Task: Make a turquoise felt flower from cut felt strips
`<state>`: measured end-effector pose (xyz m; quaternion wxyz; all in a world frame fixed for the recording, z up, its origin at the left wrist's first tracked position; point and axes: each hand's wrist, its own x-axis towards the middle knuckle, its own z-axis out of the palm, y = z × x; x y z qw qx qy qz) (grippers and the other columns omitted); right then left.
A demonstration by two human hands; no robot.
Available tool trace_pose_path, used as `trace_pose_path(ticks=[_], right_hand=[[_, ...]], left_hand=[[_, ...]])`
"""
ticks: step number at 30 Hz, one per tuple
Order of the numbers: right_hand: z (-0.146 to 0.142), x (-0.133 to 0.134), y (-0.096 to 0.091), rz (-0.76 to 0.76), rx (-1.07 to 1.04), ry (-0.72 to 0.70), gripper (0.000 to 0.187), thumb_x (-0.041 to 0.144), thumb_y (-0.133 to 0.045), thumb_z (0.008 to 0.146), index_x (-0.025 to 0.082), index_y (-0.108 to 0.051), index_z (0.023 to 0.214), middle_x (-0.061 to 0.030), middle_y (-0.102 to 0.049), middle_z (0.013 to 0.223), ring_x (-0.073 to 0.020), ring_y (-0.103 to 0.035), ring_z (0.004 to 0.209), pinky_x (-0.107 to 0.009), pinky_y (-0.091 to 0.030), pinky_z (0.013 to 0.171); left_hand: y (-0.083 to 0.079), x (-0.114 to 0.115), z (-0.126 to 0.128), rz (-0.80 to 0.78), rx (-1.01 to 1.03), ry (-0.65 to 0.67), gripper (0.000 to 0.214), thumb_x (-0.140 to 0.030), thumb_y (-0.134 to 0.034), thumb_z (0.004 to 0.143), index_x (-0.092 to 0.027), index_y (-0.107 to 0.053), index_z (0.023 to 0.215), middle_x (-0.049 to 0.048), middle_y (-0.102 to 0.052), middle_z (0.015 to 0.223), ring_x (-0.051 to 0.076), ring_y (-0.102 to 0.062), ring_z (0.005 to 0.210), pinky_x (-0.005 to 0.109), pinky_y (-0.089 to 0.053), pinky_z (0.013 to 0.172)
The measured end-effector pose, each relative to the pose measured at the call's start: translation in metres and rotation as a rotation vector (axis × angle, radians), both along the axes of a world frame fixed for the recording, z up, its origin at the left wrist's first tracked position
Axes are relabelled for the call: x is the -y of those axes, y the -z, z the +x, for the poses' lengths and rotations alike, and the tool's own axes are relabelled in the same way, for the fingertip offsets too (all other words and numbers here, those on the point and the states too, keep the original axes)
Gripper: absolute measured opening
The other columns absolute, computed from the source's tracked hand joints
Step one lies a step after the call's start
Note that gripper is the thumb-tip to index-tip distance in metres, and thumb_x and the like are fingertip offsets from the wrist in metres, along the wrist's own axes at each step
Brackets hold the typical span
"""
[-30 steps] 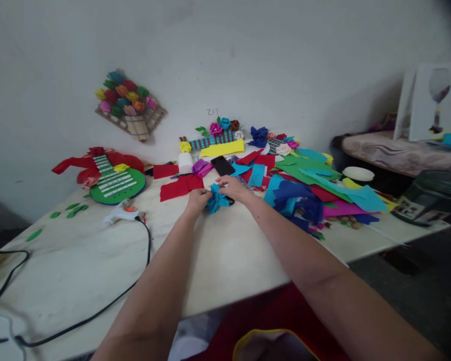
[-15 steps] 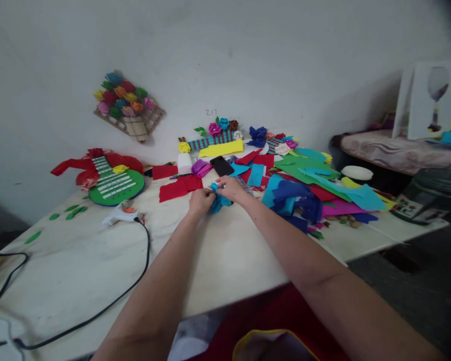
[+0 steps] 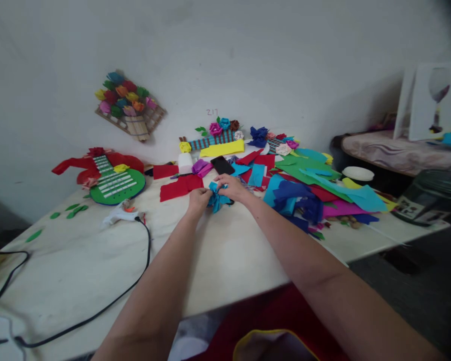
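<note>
Both my hands meet over the middle of the pale table [image 3: 97, 260], holding a crumpled light-blue paper piece [image 3: 216, 196] between them. My left hand [image 3: 198, 199] is closed on its left side. My right hand [image 3: 233, 187] pinches its upper right part with curled fingers. Behind the hands lie red paper sheets [image 3: 180, 187] and a black phone [image 3: 222, 165]. Something dark shows under my right hand; I cannot make it out.
A heap of coloured paper sheets [image 3: 315, 188] covers the table's right part. A white glue gun [image 3: 117, 213] with a black cable [image 3: 135, 286] lies at the left, near a green and red craft piece [image 3: 113, 180]. Paper-flower crafts [image 3: 130, 105] lean on the wall. A white plate [image 3: 358, 173] sits far right.
The hands stay in the same place and keep working the light-blue paper; its shape shifts slightly between the fingers. Nothing else has moved.
</note>
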<state>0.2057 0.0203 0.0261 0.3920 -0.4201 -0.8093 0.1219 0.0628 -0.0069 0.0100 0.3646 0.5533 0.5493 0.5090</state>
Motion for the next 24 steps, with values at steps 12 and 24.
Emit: trace_pose_path(ticks=[12, 24], right_hand=[[-0.0022, 0.0011, 0.0003, 0.038, 0.174, 0.146, 0.017, 0.024, -0.058, 0.066, 0.023, -0.068, 0.079, 0.0011, -0.061, 0.114, -0.0207, -0.057, 0.099, -0.034, -0.038, 0.088], [-0.0010, -0.0008, 0.0020, 0.048, 0.104, 0.094, 0.009, 0.018, -0.058, 0.066, 0.020, -0.066, 0.069, 0.0006, -0.064, 0.107, -0.0170, -0.059, 0.094, -0.029, -0.041, 0.083]], left_hand=[[0.0047, -0.0083, -0.0034, 0.072, -0.427, -0.045, 0.020, -0.024, -0.049, 0.064, -0.014, -0.066, 0.068, 0.0005, -0.054, 0.047, 0.012, -0.051, 0.049, 0.020, -0.038, 0.048], [0.0066, -0.0084, -0.0025, 0.083, -0.293, 0.000, 0.018, -0.026, -0.049, 0.062, -0.013, -0.062, 0.064, -0.0031, -0.046, 0.045, 0.009, -0.042, 0.043, 0.019, -0.035, 0.044]])
